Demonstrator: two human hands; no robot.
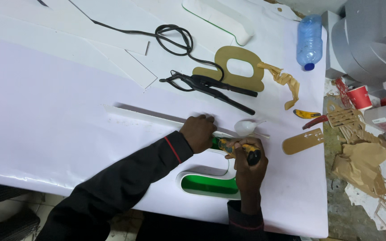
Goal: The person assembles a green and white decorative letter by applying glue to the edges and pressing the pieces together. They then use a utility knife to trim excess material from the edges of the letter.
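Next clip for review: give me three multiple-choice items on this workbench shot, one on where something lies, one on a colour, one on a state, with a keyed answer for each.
1. Where does the plastic bottle lie?
A. near the table's far right edge
B. beside the person's elbow
C. on the floor

2. What colour shows inside the white letter shape near the hands?
A. red
B. green
C. blue

3. What is the right hand doing?
A. resting open and flat
B. gripping a yellow-and-black tool
C. holding a cup

Answers:
1 A, it lies at the table's upper right by the edge.
2 B, green fills the opening.
3 B, its fingers wrap the handle while the left hand presses on the white strip.
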